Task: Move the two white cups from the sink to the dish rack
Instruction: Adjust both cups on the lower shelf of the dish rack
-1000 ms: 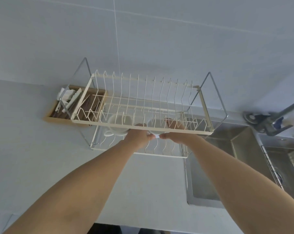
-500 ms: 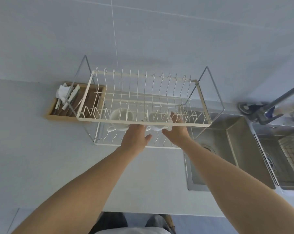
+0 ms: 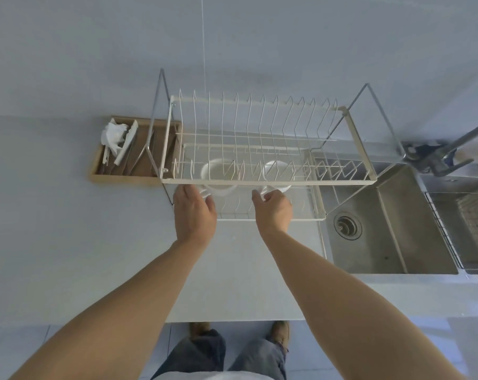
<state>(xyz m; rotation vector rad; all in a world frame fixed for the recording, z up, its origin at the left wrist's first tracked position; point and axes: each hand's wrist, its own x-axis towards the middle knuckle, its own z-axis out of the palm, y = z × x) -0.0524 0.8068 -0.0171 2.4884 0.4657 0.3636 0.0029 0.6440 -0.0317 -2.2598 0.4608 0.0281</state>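
Note:
Two white cups stand upright side by side on the lower tier of the white wire dish rack (image 3: 268,182). The left cup (image 3: 218,174) and the right cup (image 3: 277,171) show through the upper tier's wires. My left hand (image 3: 195,212) reaches under the upper tier's front rail, with its fingers curled on the left cup's handle. My right hand (image 3: 273,209) is beside it, thumb and forefinger pinching the right cup's handle. The fingertips are partly hidden by the rail.
A steel sink (image 3: 391,231) with a round drain lies right of the rack, and a faucet (image 3: 435,157) stands behind it. A wooden tray (image 3: 122,176) with utensils and a crumpled tissue sits left of the rack. The grey counter (image 3: 67,215) spreads in front.
Both hands were together at the right cup. They have since parted: the left hand shifted over to the left cup and the right stayed at the right cup. The view tilted down.

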